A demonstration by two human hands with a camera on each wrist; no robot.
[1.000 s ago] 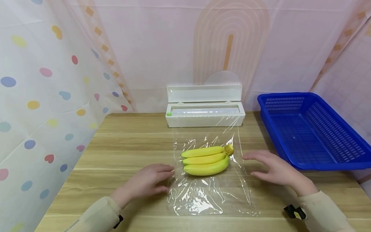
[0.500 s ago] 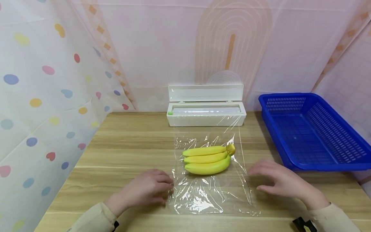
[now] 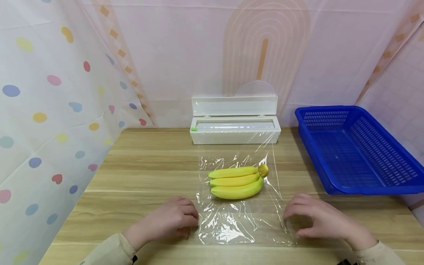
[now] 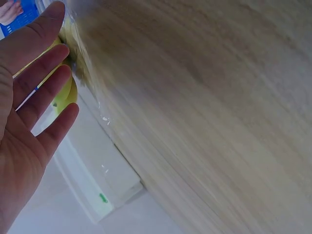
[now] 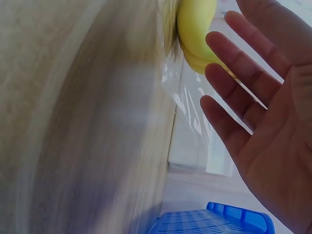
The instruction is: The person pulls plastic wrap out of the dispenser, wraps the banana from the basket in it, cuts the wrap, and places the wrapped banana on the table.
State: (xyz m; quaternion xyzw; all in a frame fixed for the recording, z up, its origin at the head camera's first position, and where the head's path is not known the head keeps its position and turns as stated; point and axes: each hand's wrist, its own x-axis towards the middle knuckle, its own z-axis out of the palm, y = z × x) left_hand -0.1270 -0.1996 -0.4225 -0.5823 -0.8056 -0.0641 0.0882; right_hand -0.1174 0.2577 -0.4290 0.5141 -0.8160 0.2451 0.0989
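A bunch of yellow bananas (image 3: 236,182) lies on a sheet of clear cling film (image 3: 228,230), stem end to the right. The film runs back to a white cling film dispenser (image 3: 235,137), whose lid stands raised. My left hand (image 3: 170,221) is at the sheet's left edge, fingertips right at the film. On the opposite side, my right hand (image 3: 319,219) has its fingertips at the right edge, thumb apart from the fingers. Both wrist views show relaxed, spread fingers (image 4: 58,83) and nothing gripped. The bananas are partly hidden behind the fingers there.
A blue plastic basket (image 3: 313,158) stands at the right on the wooden table (image 3: 139,173), beyond my right hand. Behind the dispenser hangs a pale patterned cloth (image 3: 179,55), and a dotted one (image 3: 43,121) rises along the left side.
Both hands have moved toward the near end of the film, the right one farther, from beside the banana stem. Bananas, film and dispenser have stayed put.
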